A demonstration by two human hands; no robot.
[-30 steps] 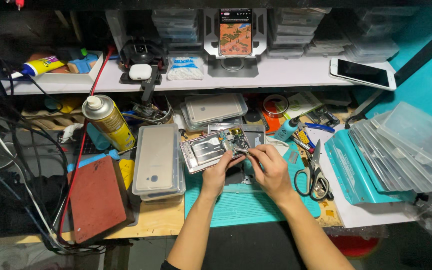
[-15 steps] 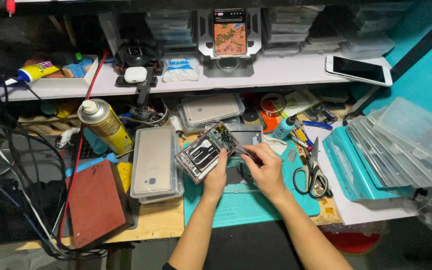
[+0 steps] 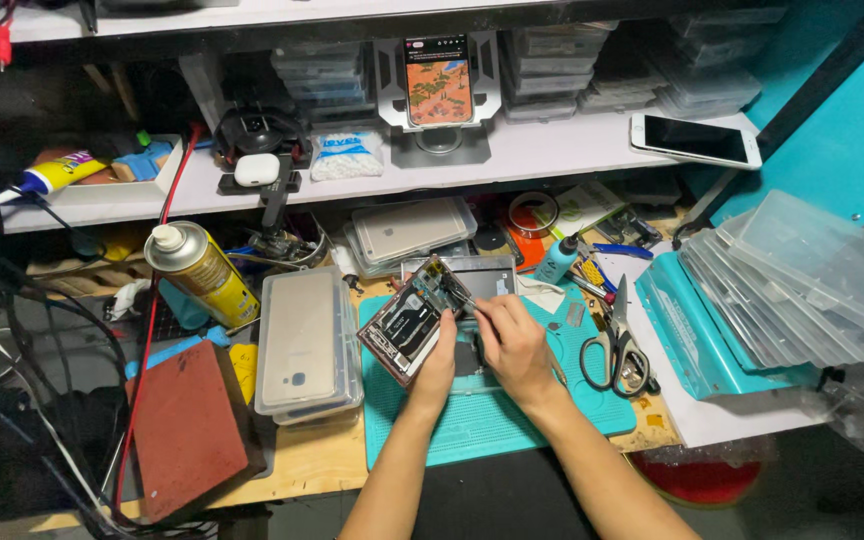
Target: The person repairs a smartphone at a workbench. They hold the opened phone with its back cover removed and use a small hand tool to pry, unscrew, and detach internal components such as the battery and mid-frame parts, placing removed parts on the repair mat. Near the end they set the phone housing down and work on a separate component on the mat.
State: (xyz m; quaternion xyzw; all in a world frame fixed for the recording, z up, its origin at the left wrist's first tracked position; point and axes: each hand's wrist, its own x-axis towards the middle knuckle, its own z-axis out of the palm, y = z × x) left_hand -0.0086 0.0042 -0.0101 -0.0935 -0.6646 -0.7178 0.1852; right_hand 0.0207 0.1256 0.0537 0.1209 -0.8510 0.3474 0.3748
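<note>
From the head camera we look down on a crowded repair bench where both of our forearms come up from the lower edge and meet over a teal work mat point(image 3: 512, 425). Our left hand point(image 3: 439, 358) is curled around the lower right edge of an opened smartphone point(image 3: 414, 318), gripping it so that it stands tilted, its exposed insides facing up and to the left, raised a little above the mat. Our right hand point(image 3: 514, 343) is closed in a pinch on a thin tool point(image 3: 459, 297), probably tweezers, whose tip touches the phone's upper end near the small circuit board; the wrist is bent inward and the knuckles face up. Just left of the phone lies a clear plastic case point(image 3: 307, 345) with a gold phone back inside it, and further left a yellow spray can point(image 3: 202, 272) leans on its side above a red-brown pad point(image 3: 187, 430). To the right of our hands a pair of scissors point(image 3: 617, 345) rests on the mat's edge, beside a stack of teal and clear parts trays point(image 3: 782, 290). On the shelf behind, a phone with a lit screen point(image 3: 437, 85) stands upright in a holder, and a white smartphone point(image 3: 694, 140) lies flat near the shelf's right end.
</note>
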